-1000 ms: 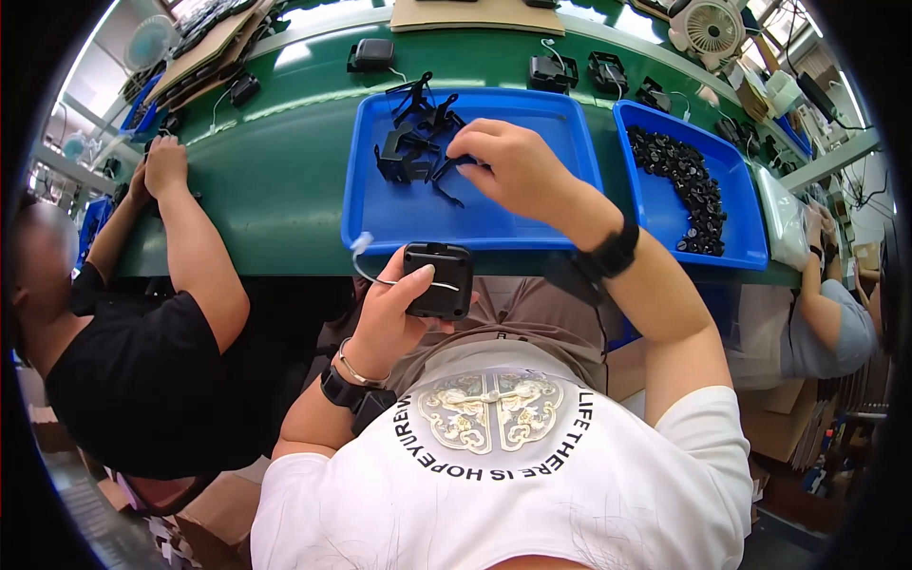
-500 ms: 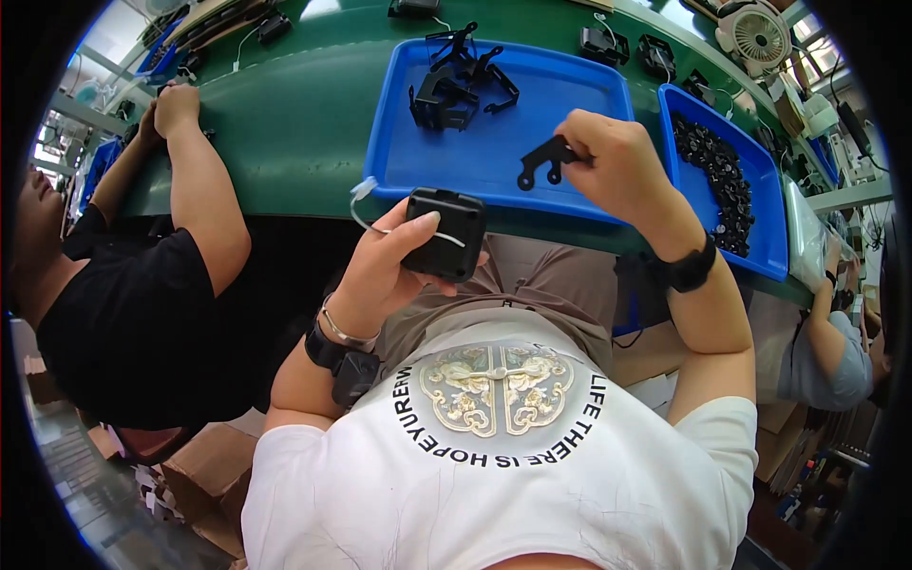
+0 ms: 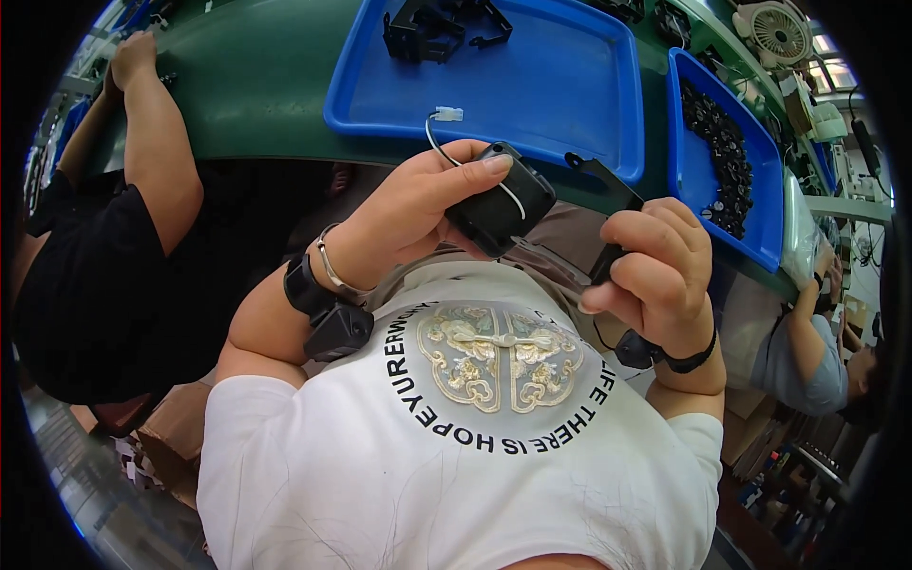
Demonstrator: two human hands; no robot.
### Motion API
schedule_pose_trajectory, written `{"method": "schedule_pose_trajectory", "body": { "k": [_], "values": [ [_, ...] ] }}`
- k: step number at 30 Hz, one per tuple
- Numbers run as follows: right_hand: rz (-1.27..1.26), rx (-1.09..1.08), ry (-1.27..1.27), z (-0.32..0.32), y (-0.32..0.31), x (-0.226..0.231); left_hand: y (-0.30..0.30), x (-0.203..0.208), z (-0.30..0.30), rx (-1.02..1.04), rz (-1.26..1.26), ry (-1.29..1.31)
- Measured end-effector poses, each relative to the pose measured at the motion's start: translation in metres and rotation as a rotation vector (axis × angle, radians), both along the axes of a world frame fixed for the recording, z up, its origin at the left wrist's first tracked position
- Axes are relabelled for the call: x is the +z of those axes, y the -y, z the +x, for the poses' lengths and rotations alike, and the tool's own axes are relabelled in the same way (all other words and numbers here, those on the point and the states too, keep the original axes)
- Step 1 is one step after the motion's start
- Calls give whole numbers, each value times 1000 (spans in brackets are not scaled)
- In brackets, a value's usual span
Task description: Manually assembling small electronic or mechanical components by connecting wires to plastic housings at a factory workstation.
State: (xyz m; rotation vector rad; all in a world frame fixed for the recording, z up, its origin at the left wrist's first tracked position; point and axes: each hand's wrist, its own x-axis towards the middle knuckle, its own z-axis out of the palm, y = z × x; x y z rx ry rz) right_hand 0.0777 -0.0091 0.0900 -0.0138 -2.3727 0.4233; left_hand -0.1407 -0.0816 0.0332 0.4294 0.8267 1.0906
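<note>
My left hand (image 3: 408,204) grips a black square device case (image 3: 508,204), its thumb lying on the upper face. A thin white wire runs from the case and ends in a white plug (image 3: 448,115) beyond my fingers. Close by on the right, my right hand (image 3: 665,271) pinches a black U-shaped bracket (image 3: 613,182) between thumb and fingers. One bracket arm points toward the case; a pale, glossy strip shows between the two, and I cannot tell whether they touch. Part of the bracket is hidden behind my fingers.
Past my hands lies a blue tray (image 3: 551,90) with several black brackets (image 3: 423,30). Right of it, a second blue tray (image 3: 678,190) holds small black parts (image 3: 719,157). Both rest on a green table (image 3: 256,85). Co-workers sit at left (image 3: 142,114) and right (image 3: 807,361).
My right hand has brought the bracket from over the tray down and nearer to me, beside the case. The left hand has shifted right with the case, now tilted. My view has dipped.
</note>
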Motion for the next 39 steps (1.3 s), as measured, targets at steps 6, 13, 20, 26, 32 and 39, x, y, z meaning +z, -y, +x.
{"method": "schedule_pose_trajectory", "body": {
  "k": [6,13,20,26,32,39],
  "values": [
    [115,-76,117,-2,10,-10,3,-2,8,17,43,9],
    [171,-120,56,9,15,-10,6,-4,12,63,242,16],
    [230,-95,-1,2,19,-17,2,1,17,54,288,-13],
    [196,-160,59,-5,19,-20,0,1,17,63,253,-34],
    [249,-322,43,-31,17,-23,5,14,21,183,268,157],
    [222,-324,-34,-50,24,-28,3,6,12,310,261,-92]
  ]
}}
